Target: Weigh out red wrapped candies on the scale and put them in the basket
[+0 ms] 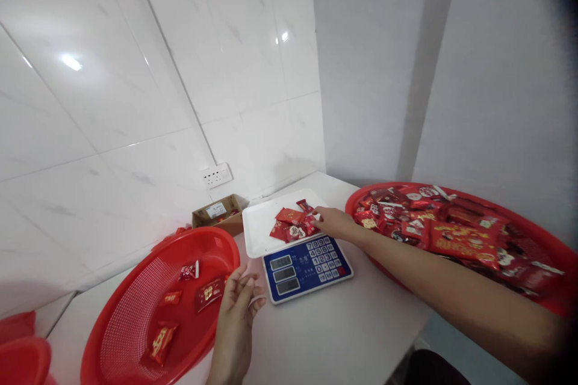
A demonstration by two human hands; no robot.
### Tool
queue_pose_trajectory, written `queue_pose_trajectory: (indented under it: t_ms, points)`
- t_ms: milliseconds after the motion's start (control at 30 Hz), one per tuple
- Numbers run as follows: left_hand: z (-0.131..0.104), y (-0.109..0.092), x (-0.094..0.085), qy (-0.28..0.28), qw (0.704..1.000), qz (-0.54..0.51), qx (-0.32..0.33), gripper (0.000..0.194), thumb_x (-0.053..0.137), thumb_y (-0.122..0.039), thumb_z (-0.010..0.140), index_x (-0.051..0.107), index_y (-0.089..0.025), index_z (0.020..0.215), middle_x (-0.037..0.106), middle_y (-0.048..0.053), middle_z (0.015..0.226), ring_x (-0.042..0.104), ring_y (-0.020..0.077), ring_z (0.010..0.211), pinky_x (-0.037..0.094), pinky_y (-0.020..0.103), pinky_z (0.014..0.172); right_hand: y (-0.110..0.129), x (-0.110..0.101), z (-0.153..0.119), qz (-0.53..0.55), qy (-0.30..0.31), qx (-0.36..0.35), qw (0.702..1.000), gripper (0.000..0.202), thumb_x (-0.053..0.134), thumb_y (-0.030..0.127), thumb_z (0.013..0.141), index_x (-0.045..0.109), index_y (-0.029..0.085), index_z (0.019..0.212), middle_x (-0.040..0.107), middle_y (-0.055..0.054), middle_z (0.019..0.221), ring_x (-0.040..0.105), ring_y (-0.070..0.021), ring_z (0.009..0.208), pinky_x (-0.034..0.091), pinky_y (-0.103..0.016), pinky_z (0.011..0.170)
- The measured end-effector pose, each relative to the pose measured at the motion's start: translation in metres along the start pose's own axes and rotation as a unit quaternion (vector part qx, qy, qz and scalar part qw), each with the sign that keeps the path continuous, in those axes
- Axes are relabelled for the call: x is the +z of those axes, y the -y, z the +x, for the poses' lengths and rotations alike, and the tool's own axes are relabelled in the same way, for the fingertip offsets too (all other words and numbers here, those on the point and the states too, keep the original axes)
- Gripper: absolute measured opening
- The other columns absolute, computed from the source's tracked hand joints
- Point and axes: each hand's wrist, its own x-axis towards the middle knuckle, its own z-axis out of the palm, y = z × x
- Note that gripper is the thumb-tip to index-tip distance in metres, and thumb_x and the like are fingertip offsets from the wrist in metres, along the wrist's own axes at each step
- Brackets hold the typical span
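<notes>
My right hand (336,224) reaches over the white weighing pan (259,231), its fingertips closed on a small red packet (311,224) at the edge of a little pile of red wrapped packets (289,216). Below the pan is the blue keypad panel of the digital scale (303,267); its displays are too small to read. My left hand (237,313) hovers beside the scale with fingers loosely bent and apart, holding nothing. Just left of it stands a red plastic basket (120,307) with several wrapped packets inside, among them a dark red one (210,295).
A big red basket (361,192) heaped with red packets stands on the right. Behind the left basket sits an open cardboard box (230,225) against the tiled wall, below a wall socket (217,175). Another red container (24,361) shows at lower left on the white table (334,331).
</notes>
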Motion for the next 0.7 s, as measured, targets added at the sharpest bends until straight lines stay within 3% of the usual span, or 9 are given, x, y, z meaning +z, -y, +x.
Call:
queue_pose_trajectory:
  t_ms: [400,600,700]
  points:
    - [0.009,0.011,-0.004,-0.013,1.0,-0.011,0.002,0.064,0.078,-0.039,0.052,0.053,-0.024,0.108,0.062,0.002,0.09,0.058,0.0102,0.063,0.046,0.023,0.059,0.002,0.002,0.061,-0.013,-0.035,0.029,0.999,0.041,0.046,0.038,0.082,0.055,0.017,0.114,0.064,-0.012,0.11,0.058,-0.0215,0.102,0.042,-0.028,0.075]
    - [0.016,0.017,-0.011,-0.029,1.0,-0.013,0.003,0.068,0.081,-0.043,0.045,0.055,-0.023,0.104,0.062,0.001,0.081,0.057,0.0105,0.058,0.045,0.023,0.054,0.015,0.015,0.072,-0.034,-0.057,0.018,0.998,0.036,0.052,0.028,0.077,0.056,0.016,0.11,0.067,-0.014,0.103,0.061,-0.025,0.095,0.042,-0.03,0.068]
    - [0.015,0.015,-0.011,-0.027,1.0,-0.012,0.005,0.064,0.081,-0.041,0.047,0.055,-0.022,0.102,0.062,0.001,0.079,0.057,0.0108,0.058,0.045,0.023,0.054,0.016,0.007,0.071,-0.037,-0.071,0.009,0.997,0.036,0.05,0.02,0.077,0.055,0.016,0.112,0.067,-0.013,0.103,0.062,-0.0236,0.092,0.042,-0.029,0.067]
